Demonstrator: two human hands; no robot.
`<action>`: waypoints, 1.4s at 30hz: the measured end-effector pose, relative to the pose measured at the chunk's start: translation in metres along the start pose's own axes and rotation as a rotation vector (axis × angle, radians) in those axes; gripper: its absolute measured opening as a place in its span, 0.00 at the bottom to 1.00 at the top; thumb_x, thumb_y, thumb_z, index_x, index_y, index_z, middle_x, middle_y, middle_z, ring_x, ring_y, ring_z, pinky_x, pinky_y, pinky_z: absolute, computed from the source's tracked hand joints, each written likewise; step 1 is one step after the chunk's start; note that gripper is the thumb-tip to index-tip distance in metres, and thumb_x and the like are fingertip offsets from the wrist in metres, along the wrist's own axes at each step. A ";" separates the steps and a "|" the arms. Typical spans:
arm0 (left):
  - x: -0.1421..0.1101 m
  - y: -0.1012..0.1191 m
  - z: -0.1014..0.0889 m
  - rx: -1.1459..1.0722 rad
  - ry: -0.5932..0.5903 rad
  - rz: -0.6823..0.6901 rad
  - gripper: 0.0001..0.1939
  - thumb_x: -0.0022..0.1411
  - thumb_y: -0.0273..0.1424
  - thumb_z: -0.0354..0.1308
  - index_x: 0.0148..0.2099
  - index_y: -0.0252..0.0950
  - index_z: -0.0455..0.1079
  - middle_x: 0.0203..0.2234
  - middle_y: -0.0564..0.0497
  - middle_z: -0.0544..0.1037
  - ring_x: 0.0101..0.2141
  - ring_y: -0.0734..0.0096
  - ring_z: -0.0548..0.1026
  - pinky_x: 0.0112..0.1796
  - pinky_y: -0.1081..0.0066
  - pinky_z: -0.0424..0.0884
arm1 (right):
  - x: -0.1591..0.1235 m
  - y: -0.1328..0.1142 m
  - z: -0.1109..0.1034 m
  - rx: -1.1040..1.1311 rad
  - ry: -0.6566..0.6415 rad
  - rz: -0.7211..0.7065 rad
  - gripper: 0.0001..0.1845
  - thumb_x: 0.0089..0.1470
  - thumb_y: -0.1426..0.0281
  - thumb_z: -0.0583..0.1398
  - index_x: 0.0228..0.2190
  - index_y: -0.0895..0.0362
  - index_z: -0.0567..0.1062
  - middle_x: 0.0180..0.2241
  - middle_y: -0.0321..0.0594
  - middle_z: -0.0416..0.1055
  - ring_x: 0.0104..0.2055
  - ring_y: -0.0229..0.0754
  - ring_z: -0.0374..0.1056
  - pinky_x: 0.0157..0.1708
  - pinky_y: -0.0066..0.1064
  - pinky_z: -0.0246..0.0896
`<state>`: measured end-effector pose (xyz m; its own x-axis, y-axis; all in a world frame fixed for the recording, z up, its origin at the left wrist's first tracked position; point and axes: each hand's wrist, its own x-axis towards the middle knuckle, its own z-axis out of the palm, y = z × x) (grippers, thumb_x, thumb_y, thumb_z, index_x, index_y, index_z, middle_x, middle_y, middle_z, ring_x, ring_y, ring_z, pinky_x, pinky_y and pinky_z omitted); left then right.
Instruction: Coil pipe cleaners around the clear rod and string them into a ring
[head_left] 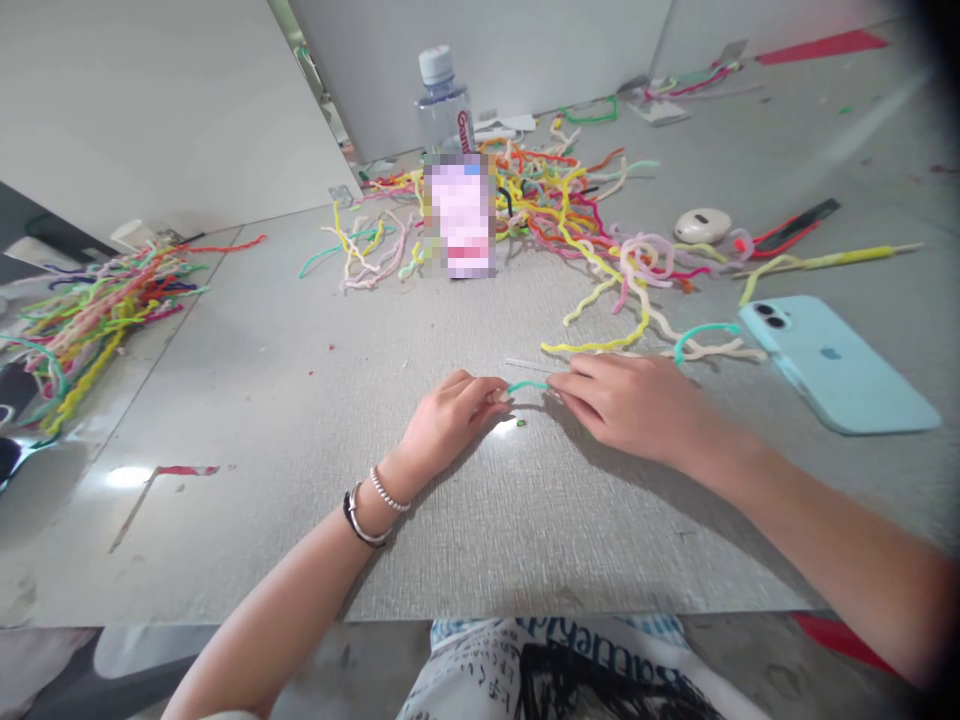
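While the left hand point(448, 422) and right hand point(637, 408) pinch a turquoise chenille stem point(528, 386) over the grey table point(487, 560), the head view shows no twist or loop between them; shaping seems early, the remainder unclear. Its long axis runs left-right, slightly arched, an apparent tail curving toward the light-blue iPhone point(840, 370).
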<state>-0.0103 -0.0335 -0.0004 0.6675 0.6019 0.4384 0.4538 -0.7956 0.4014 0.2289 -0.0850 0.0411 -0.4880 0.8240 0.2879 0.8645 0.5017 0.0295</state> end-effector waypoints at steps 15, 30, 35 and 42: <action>0.001 0.005 -0.003 0.042 0.040 -0.132 0.11 0.68 0.34 0.54 0.50 0.35 0.68 0.31 0.49 0.77 0.31 0.72 0.73 0.33 0.71 0.71 | -0.001 0.002 0.002 -0.008 0.031 0.119 0.14 0.62 0.68 0.54 0.40 0.54 0.79 0.33 0.38 0.77 0.30 0.41 0.71 0.25 0.31 0.46; -0.001 0.001 -0.002 0.016 0.009 -0.033 0.11 0.71 0.34 0.51 0.50 0.35 0.69 0.30 0.49 0.75 0.32 0.73 0.74 0.34 0.73 0.71 | -0.001 -0.005 0.003 0.019 -0.084 0.012 0.13 0.62 0.70 0.53 0.33 0.56 0.78 0.29 0.37 0.72 0.30 0.41 0.70 0.25 0.32 0.40; -0.001 0.004 -0.002 -0.027 0.079 -0.105 0.11 0.68 0.34 0.55 0.50 0.36 0.68 0.34 0.50 0.78 0.33 0.74 0.75 0.34 0.75 0.70 | -0.002 -0.006 0.004 0.022 -0.080 -0.003 0.13 0.62 0.70 0.53 0.35 0.56 0.78 0.29 0.38 0.74 0.31 0.42 0.71 0.25 0.31 0.41; 0.001 0.004 -0.001 -0.097 0.210 -0.239 0.08 0.62 0.34 0.63 0.42 0.38 0.70 0.32 0.53 0.79 0.29 0.76 0.75 0.31 0.78 0.70 | -0.002 -0.006 0.005 0.042 -0.028 0.015 0.13 0.63 0.69 0.53 0.34 0.58 0.77 0.31 0.38 0.76 0.31 0.42 0.72 0.26 0.32 0.44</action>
<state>-0.0082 -0.0367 0.0020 0.4084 0.7796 0.4749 0.5176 -0.6263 0.5830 0.2237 -0.0882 0.0352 -0.4787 0.8382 0.2614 0.8663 0.4993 -0.0146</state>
